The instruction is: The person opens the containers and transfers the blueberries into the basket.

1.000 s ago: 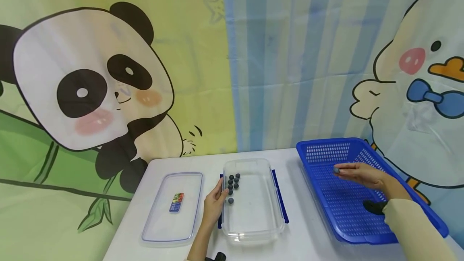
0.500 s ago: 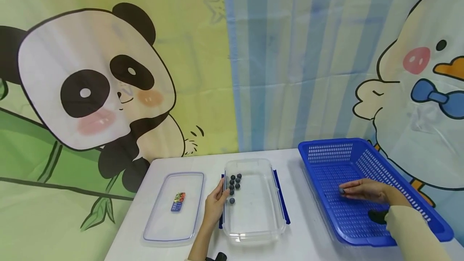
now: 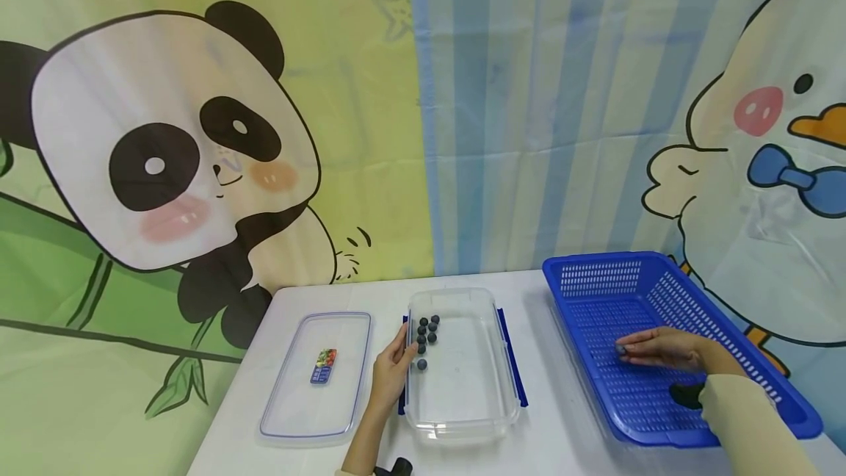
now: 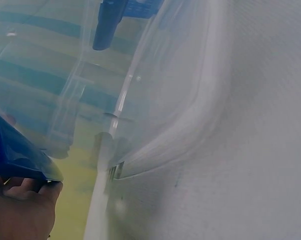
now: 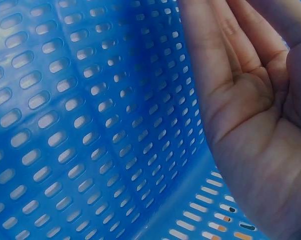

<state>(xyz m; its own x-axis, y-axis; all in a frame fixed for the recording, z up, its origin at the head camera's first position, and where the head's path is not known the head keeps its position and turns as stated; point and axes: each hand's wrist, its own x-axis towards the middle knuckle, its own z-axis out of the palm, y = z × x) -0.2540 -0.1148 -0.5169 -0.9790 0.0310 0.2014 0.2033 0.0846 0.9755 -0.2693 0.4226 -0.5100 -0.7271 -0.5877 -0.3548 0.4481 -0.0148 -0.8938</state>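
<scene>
My right hand (image 3: 667, 349) is low inside the blue basket (image 3: 575, 267), pinching one blueberry (image 3: 620, 349) at its fingertips. The right wrist view shows the palm (image 5: 260, 130) beside the basket's slotted plastic, with the fingertips out of frame. With my left hand (image 3: 390, 374) I grip the left side of a clear plastic food container (image 3: 472, 395), thumb over the rim. Several dark blueberries (image 3: 422, 364) lie along that side of the container. From below, the left wrist view shows the left hand's fingers (image 4: 28, 192) at a blue side clip (image 4: 20, 157).
A clear lid (image 3: 284, 410) with a colourful label (image 3: 323, 366) lies on the white table (image 3: 225, 424), left of the container. Another dark blue clip (image 3: 512, 358) hangs open on the container's right side. A printed curtain (image 3: 489, 131) stands behind the table.
With the blueberry at its fingertips, my right hand has dropped lower into the basket, then stayed nearly still. My left hand and the berries in the container keep their places.
</scene>
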